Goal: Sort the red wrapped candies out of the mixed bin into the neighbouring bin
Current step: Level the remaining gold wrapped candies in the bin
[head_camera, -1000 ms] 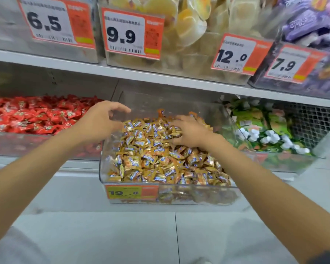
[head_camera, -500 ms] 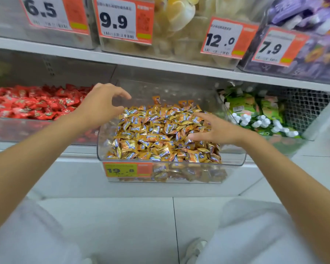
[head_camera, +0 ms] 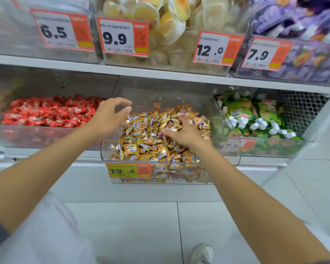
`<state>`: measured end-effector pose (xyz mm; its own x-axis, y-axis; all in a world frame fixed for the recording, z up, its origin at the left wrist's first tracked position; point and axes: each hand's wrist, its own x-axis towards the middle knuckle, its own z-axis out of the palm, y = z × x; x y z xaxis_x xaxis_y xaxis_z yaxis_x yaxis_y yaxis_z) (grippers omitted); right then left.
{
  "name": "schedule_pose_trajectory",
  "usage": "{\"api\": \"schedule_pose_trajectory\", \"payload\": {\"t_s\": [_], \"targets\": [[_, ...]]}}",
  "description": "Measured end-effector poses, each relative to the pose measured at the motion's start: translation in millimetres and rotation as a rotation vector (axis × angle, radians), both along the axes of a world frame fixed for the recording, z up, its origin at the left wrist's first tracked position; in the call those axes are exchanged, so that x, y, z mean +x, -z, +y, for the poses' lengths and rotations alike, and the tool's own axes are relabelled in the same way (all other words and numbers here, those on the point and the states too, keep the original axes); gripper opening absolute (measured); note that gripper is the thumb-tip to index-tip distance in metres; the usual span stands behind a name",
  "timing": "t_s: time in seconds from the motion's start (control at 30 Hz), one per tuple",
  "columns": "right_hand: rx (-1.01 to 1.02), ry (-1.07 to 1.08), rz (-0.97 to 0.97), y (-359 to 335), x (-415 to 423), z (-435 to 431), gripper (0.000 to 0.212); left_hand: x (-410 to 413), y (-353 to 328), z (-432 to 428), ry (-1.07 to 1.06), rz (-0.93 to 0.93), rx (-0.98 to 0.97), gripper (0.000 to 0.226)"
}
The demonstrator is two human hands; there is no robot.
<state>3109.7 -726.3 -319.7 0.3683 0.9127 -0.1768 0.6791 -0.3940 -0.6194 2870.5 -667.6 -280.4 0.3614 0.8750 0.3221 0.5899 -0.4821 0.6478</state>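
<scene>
- With the right hand (head_camera: 183,133): moved in from the right edge of the gold candies (head_camera: 141,141) to the middle of the heap, compared with half a second ago.
- Fingertips now pushed under the wrappers, thumb lying out on top. Pinching something below or not, cannot tell.
- With the left hand (head_camera: 111,119): kept in almost the same place, hovering over the wall between the mixed bin (head_camera: 225,160) and the neighbouring bin (head_camera: 36,136).
- Fingers loosely curled like a claw, thumb apart from them, holding nothing visible.
- For the red wrapped candies (head_camera: 46,113): none seen on the surface of the mixed bin, many lying in the neighbouring bin at the left.
- A few orange wrappers (head_camera: 156,106) at the back of the heap. With this blur, hard to say if any is truly red.
- Probably means digging for red pieces buried deeper, the top layer looking already sorted.
- Left hand seemingly waiting, well placed to take a found candy and drop it to the left.
</scene>
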Motion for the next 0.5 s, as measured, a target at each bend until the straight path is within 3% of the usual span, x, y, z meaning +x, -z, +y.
{"api": "schedule_pose_trajectory", "payload": {"t_s": [0.07, 0.2, 0.27, 0.4, 0.5], "targets": [[0.066, -0.086, 0.014, -0.4, -10.6, 3.2, 0.091, 1.8, -2.4, -1.5, -0.001, -0.060, -0.012, 0.029], [0.043, -0.452, 0.312, -17.2, -18.6, -16.8, 0.064, 1.6, -2.6, 4.5, -0.045, -0.101, 0.020, 0.031], [0.049, -0.519, 0.392, -33.0, -7.1, -27.5, 0.051, 0.9, -1.3, 12.0, -0.044, -0.112, 0.010, 0.032], [0.233, -0.237, 0.382, -49.7, 41.7, -24.5, 0.033, 1.3, 1.1, 17.7, -0.013, -0.085, 0.011, 0.028], [0.253, -0.037, 0.199, -30.7, 69.0, 0.7, 0.042, 2.6, 0.6, 15.2, 0.012, -0.090, -0.008, 0.027]]}}
